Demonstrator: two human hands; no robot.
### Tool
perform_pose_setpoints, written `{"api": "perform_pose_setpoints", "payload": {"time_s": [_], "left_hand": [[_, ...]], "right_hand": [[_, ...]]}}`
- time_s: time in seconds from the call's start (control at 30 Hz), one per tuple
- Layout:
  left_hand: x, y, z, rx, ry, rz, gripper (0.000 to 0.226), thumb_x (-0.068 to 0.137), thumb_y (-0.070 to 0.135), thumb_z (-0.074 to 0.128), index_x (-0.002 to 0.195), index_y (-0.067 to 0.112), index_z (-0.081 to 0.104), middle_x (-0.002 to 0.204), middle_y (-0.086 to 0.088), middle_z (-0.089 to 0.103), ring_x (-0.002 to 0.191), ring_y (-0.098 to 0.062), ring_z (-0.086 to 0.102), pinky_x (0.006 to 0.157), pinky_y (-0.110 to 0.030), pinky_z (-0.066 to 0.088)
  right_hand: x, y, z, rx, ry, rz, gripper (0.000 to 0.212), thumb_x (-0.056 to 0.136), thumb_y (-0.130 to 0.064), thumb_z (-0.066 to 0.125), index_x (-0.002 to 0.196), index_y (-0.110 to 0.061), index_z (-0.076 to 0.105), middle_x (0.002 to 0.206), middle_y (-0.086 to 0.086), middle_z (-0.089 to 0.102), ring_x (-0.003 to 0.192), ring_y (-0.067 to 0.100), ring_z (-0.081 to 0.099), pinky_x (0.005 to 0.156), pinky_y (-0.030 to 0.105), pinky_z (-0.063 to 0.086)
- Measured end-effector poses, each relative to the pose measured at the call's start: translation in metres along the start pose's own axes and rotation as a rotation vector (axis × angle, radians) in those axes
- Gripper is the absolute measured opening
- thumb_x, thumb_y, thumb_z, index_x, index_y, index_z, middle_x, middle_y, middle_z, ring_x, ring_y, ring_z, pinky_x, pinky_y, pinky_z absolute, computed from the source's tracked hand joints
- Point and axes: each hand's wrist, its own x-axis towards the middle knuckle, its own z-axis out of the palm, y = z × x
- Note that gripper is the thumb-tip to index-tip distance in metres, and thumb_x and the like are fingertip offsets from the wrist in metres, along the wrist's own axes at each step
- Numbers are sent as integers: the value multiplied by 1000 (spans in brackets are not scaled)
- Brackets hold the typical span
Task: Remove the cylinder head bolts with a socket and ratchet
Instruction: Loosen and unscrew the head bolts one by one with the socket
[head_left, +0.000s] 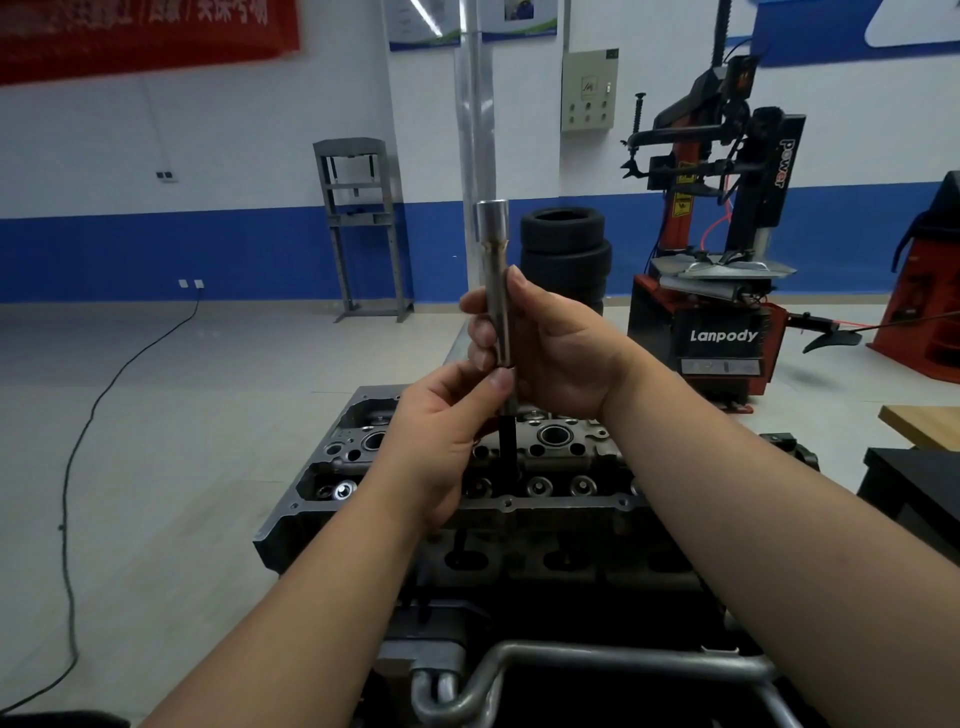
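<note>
The right hand (558, 345) wraps one long silver socket (496, 280), upright above the cylinder head (550, 467), wide end up. The left hand (441, 426) pinches one dark bolt (508, 441) hanging below it.

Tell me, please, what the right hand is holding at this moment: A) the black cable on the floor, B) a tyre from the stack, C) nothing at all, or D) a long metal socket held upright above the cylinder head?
D: the right hand curls round the long metal socket, upright above the cylinder head, while the left hand pinches the dark bolt at its lower end.
</note>
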Motion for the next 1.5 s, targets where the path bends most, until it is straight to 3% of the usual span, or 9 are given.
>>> {"api": "perform_pose_setpoints", "payload": {"time_s": [0.17, 0.33, 0.5, 0.7, 0.93, 1.03, 1.17, 1.33, 1.5], "left_hand": [[1, 1, 3, 42, 55, -6, 31, 69, 34, 78, 94, 17, 72, 92, -5, 77, 92, -20, 72, 97, -46, 54], [-1, 3, -2, -7, -51, -47, 24, 82, 34, 66, 99, 22, 79, 100, -5, 79, 99, -16, 74, 82, -28, 56], [-2, 1, 0, 8, -30, -4, 17, 82, 30, 68, 91, 30, 83, 93, -1, 79, 94, -14, 75, 81, -24, 58], [2, -1, 1, 19, 34, 14, 16, 65, 35, 87, 79, 30, 80, 90, -3, 78, 91, -18, 74, 89, -36, 54], [-1, 2, -2, -35, -50, -27, 16, 89, 28, 68, 97, 23, 81, 98, -2, 79, 96, -13, 75, 78, -22, 58], [-1, 1, 1, -6, 1, -1, 26, 78, 27, 71, 101, 15, 73, 94, -2, 79, 93, -15, 75, 81, -24, 58], [0, -1, 1, 8, 35, 9, 26, 69, 28, 79, 92, 17, 74, 92, -4, 78, 92, -18, 75, 86, -31, 56], [0, 3, -1, -30, -38, -31, 17, 88, 34, 67, 92, 30, 83, 98, -2, 79, 95, -13, 74, 76, -22, 57], [-2, 3, 0, -22, -8, -11, 15, 86, 29, 68, 91, 31, 83, 96, -2, 80, 92, -12, 75, 76, -22, 57]], "right_hand": [[-1, 1, 0, -49, -14, -31, 42, 80, -45, 75, 98, -17, 51, 80, -2, 62, 77, 16, 61, 71, 33, 43], [0, 0, 1, -26, 1, -20, 26, 92, -43, 57, 96, -18, 61, 83, -2, 65, 77, 15, 63, 59, 24, 48], [-2, -1, 1, 22, -27, -3, 31, 87, -46, 65, 96, -18, 70, 85, 0, 65, 80, 16, 64, 63, 25, 52], [0, 1, 0, -37, -50, -37, 47, 75, -43, 83, 96, -16, 51, 77, -2, 64, 75, 17, 62, 76, 36, 39], [-2, 0, 1, -6, 22, 13, 30, 97, -43, 49, 95, -18, 66, 85, -1, 65, 77, 14, 63, 63, 26, 47], [-2, -1, 2, 13, 12, 17, 32, 92, -45, 56, 99, -17, 71, 86, -1, 64, 80, 16, 63, 74, 31, 49], [-2, 0, 2, 11, -30, -25, 41, 77, -41, 80, 102, -15, 60, 82, 1, 62, 79, 19, 61, 80, 37, 43], [-1, 1, -1, -61, 24, -17, 29, 86, -46, 62, 96, -18, 64, 82, -3, 63, 76, 16, 56, 62, 29, 34], [0, 0, -1, -24, 29, 29, 37, 94, -46, 51, 103, -15, 68, 80, -2, 63, 79, 15, 61, 77, 33, 42]]}}
